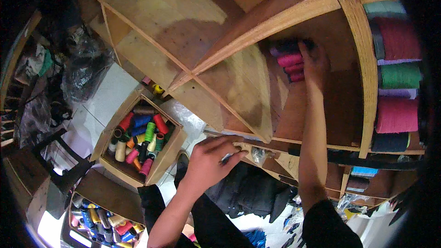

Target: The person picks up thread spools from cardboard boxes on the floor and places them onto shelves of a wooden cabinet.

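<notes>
Right hand closes on pink spools deep in the shelf; open board lies below it. Left hand pinches a small pale thing at the shelf edge.

Wooden shelf with thread spools

Pink and purple spools are stacked in one compartment; red, green and pink cones are laid in the next; a box is set on the floor.

One head-worn camera looks steeply down, close over the wooden shelf. Its wide view bends the shelf's edges near the rim.
</notes>
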Motion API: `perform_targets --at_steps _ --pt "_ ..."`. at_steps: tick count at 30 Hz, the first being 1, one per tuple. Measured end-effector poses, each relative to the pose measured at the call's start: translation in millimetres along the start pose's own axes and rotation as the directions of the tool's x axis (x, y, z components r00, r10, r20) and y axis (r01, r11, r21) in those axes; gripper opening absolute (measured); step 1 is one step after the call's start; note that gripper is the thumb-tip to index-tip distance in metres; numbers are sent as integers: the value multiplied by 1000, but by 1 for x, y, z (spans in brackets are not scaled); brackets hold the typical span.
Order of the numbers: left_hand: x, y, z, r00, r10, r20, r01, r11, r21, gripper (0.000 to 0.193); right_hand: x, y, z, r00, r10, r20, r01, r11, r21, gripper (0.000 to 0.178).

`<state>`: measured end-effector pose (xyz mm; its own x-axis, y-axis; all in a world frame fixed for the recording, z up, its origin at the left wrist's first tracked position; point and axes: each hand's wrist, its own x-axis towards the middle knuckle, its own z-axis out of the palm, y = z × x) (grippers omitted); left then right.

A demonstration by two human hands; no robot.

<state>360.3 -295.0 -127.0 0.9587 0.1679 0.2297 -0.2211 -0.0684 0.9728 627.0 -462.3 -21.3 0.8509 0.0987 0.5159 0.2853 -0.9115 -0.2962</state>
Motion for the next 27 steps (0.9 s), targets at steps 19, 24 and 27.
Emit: perform_targets --at_steps 19,24,27 --pt "-140 -122 -74 791 -596 -140 611 781 129 23 2 -15 51 993 -108 -55 111 992 54 37" --pt "-203 -247 -108 746 -621 -238 652 613 446 27 -209 -113 52 822 -197 535 -94 879 468 21" --pt "-187 -284 -101 652 -696 -300 750 533 392 27 -322 -93 141 387 -207 898 -425 825 373 29"
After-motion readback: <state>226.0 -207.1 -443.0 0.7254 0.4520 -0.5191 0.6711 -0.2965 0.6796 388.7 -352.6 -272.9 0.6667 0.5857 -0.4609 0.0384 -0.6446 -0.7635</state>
